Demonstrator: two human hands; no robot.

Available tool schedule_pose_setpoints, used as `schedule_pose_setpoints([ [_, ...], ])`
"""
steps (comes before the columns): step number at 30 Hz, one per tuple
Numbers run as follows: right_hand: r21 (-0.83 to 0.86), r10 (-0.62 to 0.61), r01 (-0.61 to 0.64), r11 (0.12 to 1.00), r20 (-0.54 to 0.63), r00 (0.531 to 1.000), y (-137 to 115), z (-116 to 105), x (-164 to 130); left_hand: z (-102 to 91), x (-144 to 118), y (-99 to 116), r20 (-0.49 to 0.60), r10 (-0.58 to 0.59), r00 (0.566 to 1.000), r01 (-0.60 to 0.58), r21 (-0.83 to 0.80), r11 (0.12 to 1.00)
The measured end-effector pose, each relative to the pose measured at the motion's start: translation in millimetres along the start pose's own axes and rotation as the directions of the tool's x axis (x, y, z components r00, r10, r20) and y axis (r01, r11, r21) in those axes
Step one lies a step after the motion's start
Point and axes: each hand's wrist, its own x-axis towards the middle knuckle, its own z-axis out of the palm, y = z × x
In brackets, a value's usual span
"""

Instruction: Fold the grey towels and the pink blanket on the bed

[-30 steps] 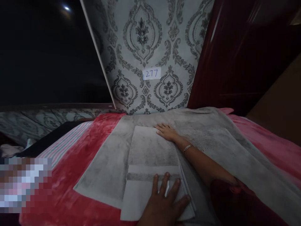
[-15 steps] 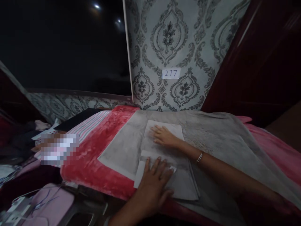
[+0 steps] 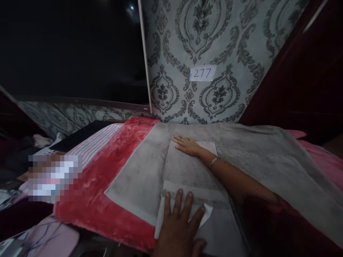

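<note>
Right now both my hands lie flat on a folded grey towel (image 3: 187, 171) that sits on a larger grey cloth (image 3: 252, 150) spread over the bed. My left hand (image 3: 179, 226) presses down on the near end of the towel, fingers spread wide and pointing away from me, palm on the fabric just below the pale band that runs across the towel. Under those fingers a white corner of the towel's lower layer sticks out to the right. My right hand (image 3: 187, 145) rests on the far end of the towel, open and flat, fingers together and pointing left, close to the far left corner. A thin bracelet (image 3: 213, 161) sits on that wrist, and my forearm crosses the towel's right edge at a slant. Neither hand grips anything; both only press on the cloth.

The towel lies lengthwise away from me, near the left part of the big grey cloth. Beneath them a red blanket (image 3: 102, 178) shows on the left, with a striped sheet (image 3: 93, 142) beyond it. On the patterned wall (image 3: 171, 46) behind the bed hangs a small white label (image 3: 202, 73) reading 277.
</note>
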Motion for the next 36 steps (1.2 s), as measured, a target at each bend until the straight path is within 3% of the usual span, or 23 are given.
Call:
schedule_pose_setpoints([
  [5, 0.003, -0.008, 0.009, 1.000, -0.042, 0.999, 14, 7, 4, 9.9, 1, -4, -0.041, 0.023, 0.999, -0.022, 0.032, 0.999],
  [9, -0.003, -0.004, 0.004, 1.000, -0.064, 0.998, 11, 9, 4, 5.5, 2, -4, -0.088, 0.031, 0.996, -0.025, 0.062, 0.998],
  [14, -0.067, 0.127, -0.133, 0.989, -0.087, 0.988, -3, -10, -5, -7.6, 3, -2, -0.112, 0.002, 0.994, 0.007, 0.083, 0.997],
  [19, -0.081, 0.224, -0.238, 0.968, -0.156, 0.962, 0, -29, -62, -19.3, 5, 1, -0.122, -0.013, 0.992, 0.026, 0.104, 0.994],
  [24, -0.131, 0.113, -0.131, 0.983, -0.134, 0.985, 1, -19, -142, -25.9, 18, 17, -0.081, -0.024, 0.996, 0.029, 0.066, 0.997],
  [27, -0.111, 0.074, -0.086, 0.990, -0.108, 0.991, -2, -8, -163, -20.4, 30, 40, -0.044, 0.082, 0.996, -0.082, -0.019, 0.996],
  [31, -0.040, 0.138, -0.142, 0.989, -0.071, 0.988, 2, -2, -155, -3.4, 37, 63, -0.026, 0.135, 0.990, -0.136, -0.052, 0.989],
  [36, -0.002, 0.302, -0.302, 0.953, -0.045, 0.952, 27, -6, -133, 9.5, 33, 61, 0.005, 0.147, 0.989, -0.147, -0.011, 0.989],
])
